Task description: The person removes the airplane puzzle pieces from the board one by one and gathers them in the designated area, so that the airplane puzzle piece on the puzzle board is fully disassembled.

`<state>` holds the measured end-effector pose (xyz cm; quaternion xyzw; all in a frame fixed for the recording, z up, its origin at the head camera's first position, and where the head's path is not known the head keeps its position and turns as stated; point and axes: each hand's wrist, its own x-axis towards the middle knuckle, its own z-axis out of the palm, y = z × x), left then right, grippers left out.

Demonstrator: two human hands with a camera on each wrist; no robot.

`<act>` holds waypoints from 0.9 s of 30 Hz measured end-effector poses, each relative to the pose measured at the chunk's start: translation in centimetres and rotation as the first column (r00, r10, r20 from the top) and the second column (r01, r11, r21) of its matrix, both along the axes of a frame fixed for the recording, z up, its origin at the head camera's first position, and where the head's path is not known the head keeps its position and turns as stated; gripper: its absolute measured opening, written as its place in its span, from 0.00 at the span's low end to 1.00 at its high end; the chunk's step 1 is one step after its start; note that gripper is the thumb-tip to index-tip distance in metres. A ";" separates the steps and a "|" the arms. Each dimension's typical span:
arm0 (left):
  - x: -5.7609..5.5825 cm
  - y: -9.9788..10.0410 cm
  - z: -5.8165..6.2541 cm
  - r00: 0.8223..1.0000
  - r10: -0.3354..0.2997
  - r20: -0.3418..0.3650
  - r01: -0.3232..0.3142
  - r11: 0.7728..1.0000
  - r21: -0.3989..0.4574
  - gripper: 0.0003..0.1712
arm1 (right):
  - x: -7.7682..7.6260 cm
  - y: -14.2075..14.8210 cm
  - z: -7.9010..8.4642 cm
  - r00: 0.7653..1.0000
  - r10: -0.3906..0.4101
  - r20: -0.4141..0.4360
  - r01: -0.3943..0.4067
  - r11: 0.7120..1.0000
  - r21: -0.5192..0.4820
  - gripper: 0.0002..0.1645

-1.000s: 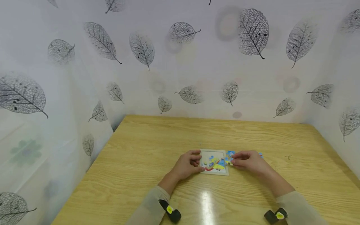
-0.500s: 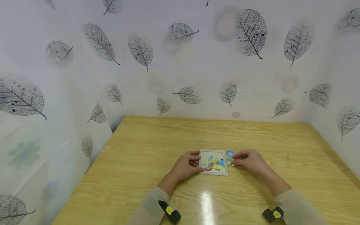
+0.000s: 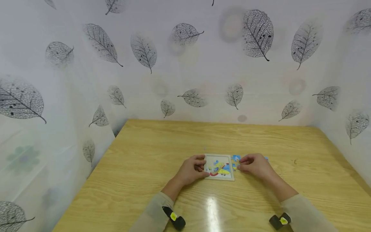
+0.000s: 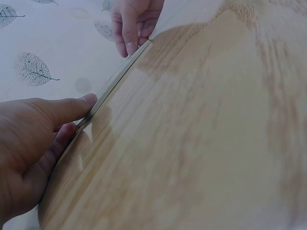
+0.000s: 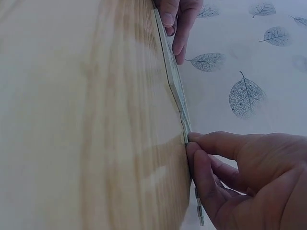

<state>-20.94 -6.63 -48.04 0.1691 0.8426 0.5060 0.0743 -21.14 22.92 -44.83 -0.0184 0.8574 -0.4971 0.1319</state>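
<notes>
A shallow square puzzle tray [image 3: 218, 179] lies on the table, with a partly assembled picture of a yellow and red airplane [image 3: 221, 169] in its lower part. My left hand [image 3: 191, 169] grips the left side of the tray, thumb at the near corner and fingers along the edge; the left wrist view shows the thumb [image 4: 74, 109] on the rim. Just right of the tray, my right hand [image 3: 255, 166] pinches a blue and yellow puzzle piece [image 3: 234, 167] at its edge. A blue piece [image 3: 236, 158] lies beyond those fingertips. Other pieces are partly hidden by the right hand.
Another blue piece [image 3: 266, 158] peeks out past the right hand's knuckles. The wooden table [image 3: 162, 138] meets a leaf-patterned curtain [image 3: 208, 64] at its back and sides. Each sleeve carries a black wrist strap with a yellow tag.
The head view has shifted slightly. Less of the blue and yellow piece shows at the right fingertips than a second ago. My left hand keeps its place on the tray.
</notes>
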 end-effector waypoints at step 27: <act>-0.2 0.0 -0.2 1.000 0.002 -0.012 -0.002 1.000 -0.012 0.33 | -0.8 -4.0 0.8 0.984 0.175 -0.028 -0.175 0.985 0.002 0.24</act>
